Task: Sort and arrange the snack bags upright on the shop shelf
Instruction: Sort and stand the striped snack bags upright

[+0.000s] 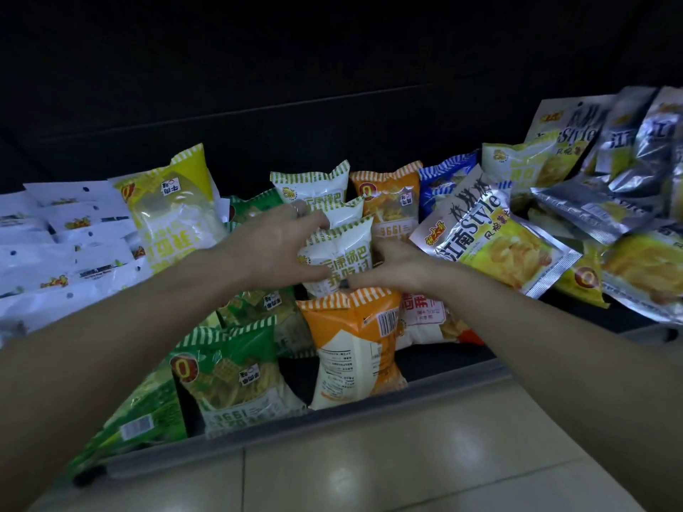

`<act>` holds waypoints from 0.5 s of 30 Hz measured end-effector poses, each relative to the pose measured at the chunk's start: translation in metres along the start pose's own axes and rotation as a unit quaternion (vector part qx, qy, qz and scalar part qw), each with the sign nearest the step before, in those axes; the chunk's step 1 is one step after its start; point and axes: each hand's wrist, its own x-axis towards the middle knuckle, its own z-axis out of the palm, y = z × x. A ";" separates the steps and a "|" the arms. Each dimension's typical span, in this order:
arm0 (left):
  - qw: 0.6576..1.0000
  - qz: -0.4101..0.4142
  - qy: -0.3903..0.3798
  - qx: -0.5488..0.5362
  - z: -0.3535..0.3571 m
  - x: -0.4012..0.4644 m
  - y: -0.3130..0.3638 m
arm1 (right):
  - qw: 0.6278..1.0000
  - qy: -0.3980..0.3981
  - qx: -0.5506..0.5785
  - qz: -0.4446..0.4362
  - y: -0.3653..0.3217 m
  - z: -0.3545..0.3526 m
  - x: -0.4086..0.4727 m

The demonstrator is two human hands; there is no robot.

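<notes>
A white snack bag with green stripes (342,258) stands upright in the middle of the low shelf. My left hand (275,245) grips its left side, fingers curled over the top edge. From the right, my right hand (397,269) holds the same bag, thumb on its lower front. Two more white-green bags (314,186) stand behind it. An orange bag (354,349) stands in front with its back label showing. Green bags (229,378) lean at the front left, and a yellow bag (173,212) stands to the left.
White flat packets (63,249) lie stacked at the far left. Silver and yellow chip bags (495,238) lie tilted in a heap on the right, next to a blue bag (443,182). The shelf's grey front lip (332,419) borders the tiled floor (425,456).
</notes>
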 end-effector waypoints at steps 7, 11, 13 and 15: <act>0.994 -0.010 -0.072 0.084 0.007 0.004 0.015 | 0.994 -0.014 -0.082 0.064 0.022 -0.046 -0.020; 0.983 -0.008 -0.131 0.128 0.009 0.007 0.028 | 0.970 -0.016 -0.208 0.122 0.051 -0.047 -0.032; 0.977 -0.018 -0.158 0.144 0.006 0.011 0.032 | 0.979 0.016 -0.172 0.110 0.058 -0.046 -0.036; 0.972 -0.020 -0.165 0.167 0.001 0.015 0.033 | 0.982 0.071 -0.147 0.092 0.063 -0.050 -0.037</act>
